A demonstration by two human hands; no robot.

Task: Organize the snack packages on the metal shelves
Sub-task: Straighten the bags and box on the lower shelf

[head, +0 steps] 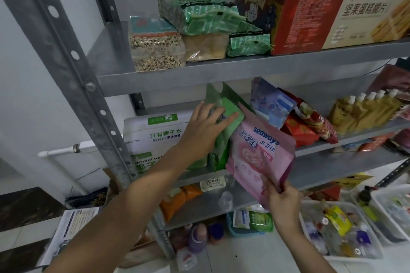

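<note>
2 hands split the work. The left hand [206, 126] lies with straight fingers flat against the green pouches [224, 150], propping them upright on the middle shelf [332, 168] beside the carton [153, 135]. The right hand [281, 197] pinches the bottom corner of the pink pouch [259, 155], held tilted at the shelf's front edge — not yet set down. Risks: the glossy film (soft, gusseted, floppy) could slip from that corner pinch, or the green pouches could topple once the prop lifts — the steel shelf looks smooth.
</note>
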